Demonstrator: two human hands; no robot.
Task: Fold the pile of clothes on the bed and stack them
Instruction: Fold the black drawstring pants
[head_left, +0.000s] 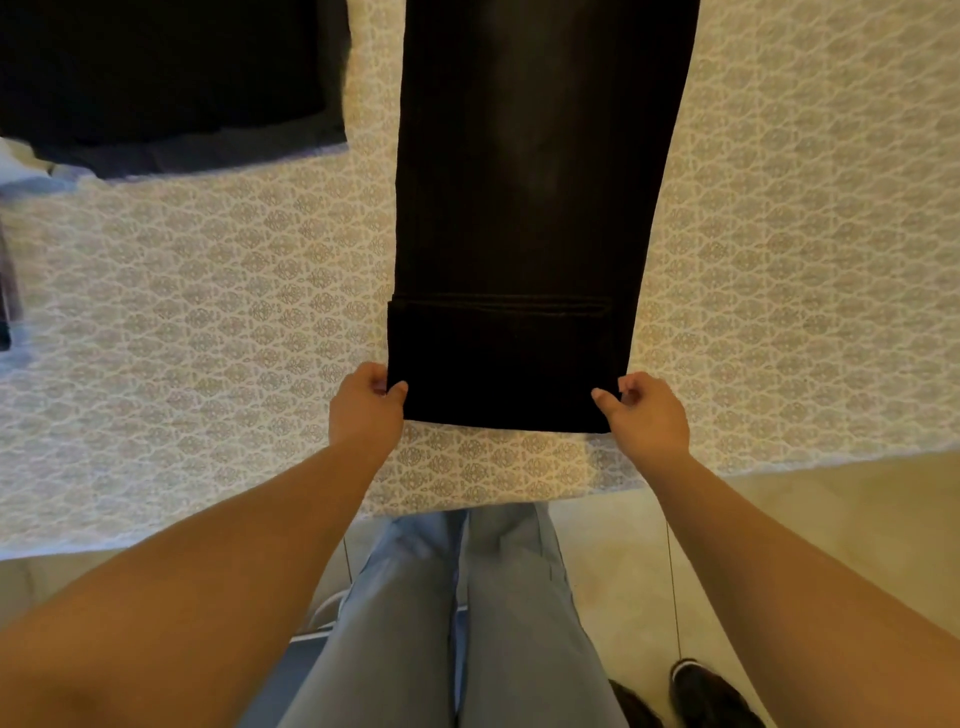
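The black trousers (524, 208) lie flat and lengthwise on the bed (218, 322), running from the near edge toward 12 o'clock and out of frame. The hem end has been turned up once, forming a short doubled band nearest the person, with the stitched hem line lying across the leg.

The left hand (366, 410) pinches the band's corner at 9 o'clock, thumb on top. The right hand (647, 415) pinches the opposite corner at 3 o'clock in the same manner. The two hands are set apart by the width of the garment.

Procedure for the fold in hand, as judged from the layout:
1. Keep both corners level so the folded edge stays square to the side seams.
2. Carry the band toward 12 o'clock in one even motion.
3. Align the side edges before releasing, then press flat.

The fabric is dark, fairly stiff and smooth, with slight fading mid-leg. A dark folded stack (166, 78) sits at 10 o'clock.
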